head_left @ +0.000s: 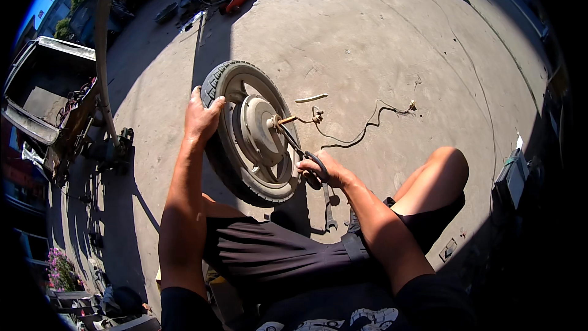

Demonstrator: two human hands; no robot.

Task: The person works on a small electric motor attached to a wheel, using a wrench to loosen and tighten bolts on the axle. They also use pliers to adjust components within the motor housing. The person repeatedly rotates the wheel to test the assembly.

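A motor wheel (260, 129) with a black tyre and a pale grey hub stands tilted on the ground before me. My left hand (203, 116) is closed round the tyre's upper left side. In my right hand (324, 168) is a pair of black-handled scissors (317, 160), with the blades reaching to the axle (274, 122) at the hub's centre. A short coppery-brown piece shows at the axle end, beside the blade tips. From there a dark cable (349, 144) trails right across the ground to a loose end with small connectors. The blade tips' exact contact is too small to tell.
An open-ended wrench (329, 211) lies on the ground below my right hand. Beyond the wheel lies a pale strip (311, 98). At left stand a metal post (104, 55) and a cart-like open box (46, 95). A red object (240, 0) and clutter lie farther off.
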